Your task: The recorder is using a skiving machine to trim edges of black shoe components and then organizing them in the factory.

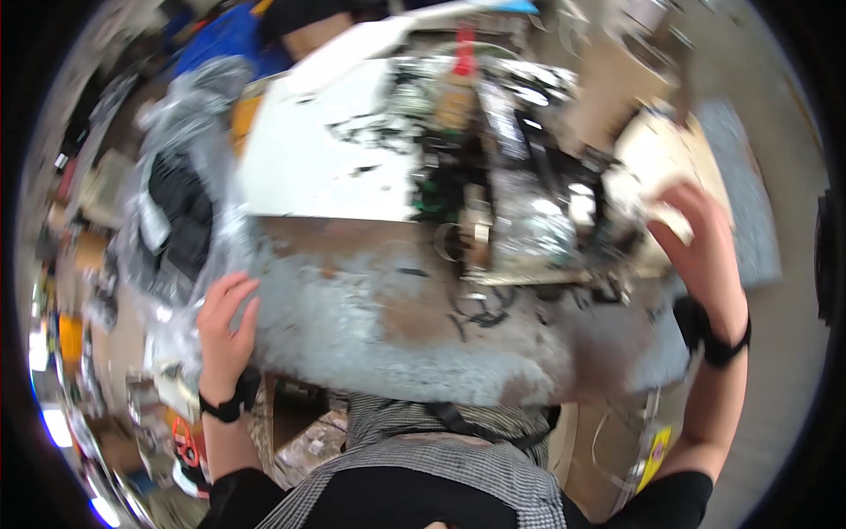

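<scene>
My left hand (227, 328) is at the left edge of a worn, grey-blue table (326, 344), fingers stretched and thumb apart, with nothing in it. Close to its fingertips is a clear plastic bag (231, 189) with black pieces (181, 220) inside. On the right, my right hand (702, 242) hovers beside a metal machine (529, 189). Its fingers are slightly blurred and bent, with the thumb held apart and nothing visible between them. Small black pieces (370, 132) lie scattered over a white board (300, 167) left of the machine.
A red-topped part (463, 51) rises at the back of the machine. Black strands (485, 313) lie on the table before it. Behind my right hand are a pale panel (705, 163) and a grey slab (745, 194). Cluttered shelves (88, 212) stand at far left.
</scene>
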{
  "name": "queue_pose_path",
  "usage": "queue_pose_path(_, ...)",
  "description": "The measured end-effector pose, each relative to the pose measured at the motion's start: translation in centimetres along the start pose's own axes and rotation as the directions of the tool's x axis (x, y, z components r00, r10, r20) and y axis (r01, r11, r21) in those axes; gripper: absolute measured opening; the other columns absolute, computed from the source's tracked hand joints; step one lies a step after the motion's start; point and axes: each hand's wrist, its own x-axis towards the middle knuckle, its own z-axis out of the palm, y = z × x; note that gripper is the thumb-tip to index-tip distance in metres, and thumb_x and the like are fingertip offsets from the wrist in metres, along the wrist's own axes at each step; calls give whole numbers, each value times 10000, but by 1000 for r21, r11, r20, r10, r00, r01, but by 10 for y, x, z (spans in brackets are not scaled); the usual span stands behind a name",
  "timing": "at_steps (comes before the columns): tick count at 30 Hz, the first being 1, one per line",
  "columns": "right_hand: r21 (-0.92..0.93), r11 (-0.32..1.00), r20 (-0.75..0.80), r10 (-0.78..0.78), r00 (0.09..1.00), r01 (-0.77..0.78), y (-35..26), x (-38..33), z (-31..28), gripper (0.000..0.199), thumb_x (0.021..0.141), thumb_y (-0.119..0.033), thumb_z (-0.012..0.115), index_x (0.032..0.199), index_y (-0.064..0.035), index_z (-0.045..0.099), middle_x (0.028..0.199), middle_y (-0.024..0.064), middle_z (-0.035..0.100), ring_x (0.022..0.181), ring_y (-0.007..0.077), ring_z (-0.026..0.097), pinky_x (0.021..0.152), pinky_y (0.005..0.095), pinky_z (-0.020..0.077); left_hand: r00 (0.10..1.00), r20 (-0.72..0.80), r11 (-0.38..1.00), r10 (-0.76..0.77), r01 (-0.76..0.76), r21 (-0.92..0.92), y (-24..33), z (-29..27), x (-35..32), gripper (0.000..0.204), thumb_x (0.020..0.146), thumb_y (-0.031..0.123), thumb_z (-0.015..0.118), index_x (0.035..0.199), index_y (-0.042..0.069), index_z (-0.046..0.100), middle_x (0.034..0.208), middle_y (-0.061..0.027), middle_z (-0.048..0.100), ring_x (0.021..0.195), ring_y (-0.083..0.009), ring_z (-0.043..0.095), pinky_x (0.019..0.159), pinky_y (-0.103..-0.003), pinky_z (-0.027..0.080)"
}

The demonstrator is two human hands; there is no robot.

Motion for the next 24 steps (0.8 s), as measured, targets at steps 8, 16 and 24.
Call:
queue_pose_path(8, 245, 963, 62, 103, 993, -116, -72, -29, 6, 153, 779, 6, 649, 728, 11, 506, 685, 124, 511, 665, 277, 494, 626, 340, 393, 932, -354, 966, -74, 156, 208, -64, -53, 30, 369, 776, 159, 720, 1117, 51, 630, 1217, -169, 542, 1117, -341, 515, 957, -395, 406)
queue_pose_path(16, 257, 949, 96, -212, 973, 182, -118, -14, 26, 114, 727, 20, 669, 796, -28, 593, 736, 108, 560, 692, 300, 512, 629, 374, 402, 915, -247, 876, -320, 385, 291, -187, -67, 46, 847, 718, 346, 790, 1402, 65, 377, 1334, -238, 436, 1267, -382, 397, 1065, -413, 327)
queue_pose_path(24, 285, 931, 115, -271, 956, 230, -133, -9, 39, 144, 704, -5, 698, 813, -40, 610, 721, 89, 571, 680, 297, 522, 629, 386, 401, 874, -57, 868, -482, 486, 102, -233, -98, 73, 375, 758, 333, 736, 1000, 58, 660, 746, -66, 611, 677, -209, 574, 623, -351, 444)
